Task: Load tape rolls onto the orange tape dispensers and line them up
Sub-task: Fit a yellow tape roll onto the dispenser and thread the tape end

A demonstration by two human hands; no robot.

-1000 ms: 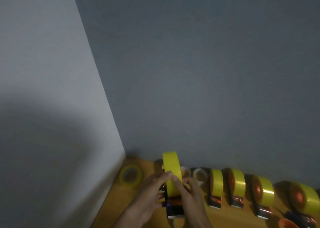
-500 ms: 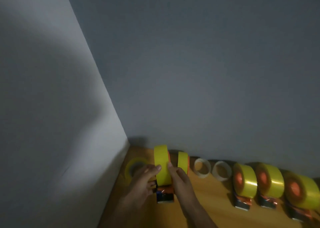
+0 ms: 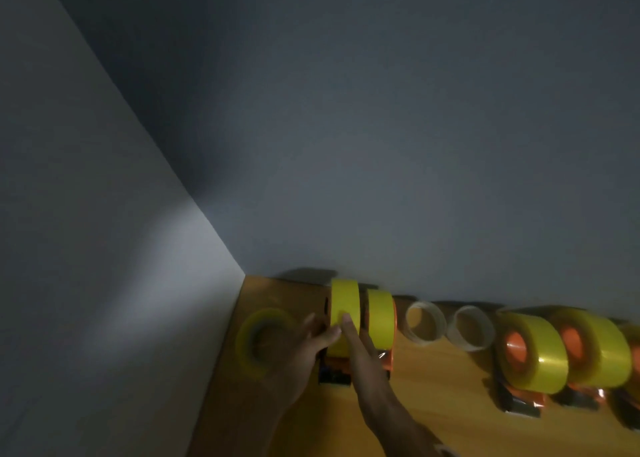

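Both hands meet on one yellow tape roll [image 3: 343,314], which stands on edge on an orange tape dispenser [image 3: 337,370] near the back left corner of the wooden table [image 3: 433,404]. The left hand [image 3: 304,347] lies against the roll's left side, its thumb curled onto the yellow face, holding it. The right hand [image 3: 358,345] comes in from the lower right and lays straight fingers up the front of the same roll; how firmly they press cannot be told.

Just beside this roll to the right, a second yellow roll on its dispenser [image 3: 381,318] stands close to the wall [image 3: 381,144]. A loose translucent yellow tape roll [image 3: 261,342] lies left of the left hand, near the side wall. To the right along the wall sit two empty pale tape cores [image 3: 426,325], side by side. Further right, loaded dispensers with yellow rolls and orange hubs [image 3: 530,349] stand in a row running out past the right edge of the frame. The scene is dim and somewhat blurred.
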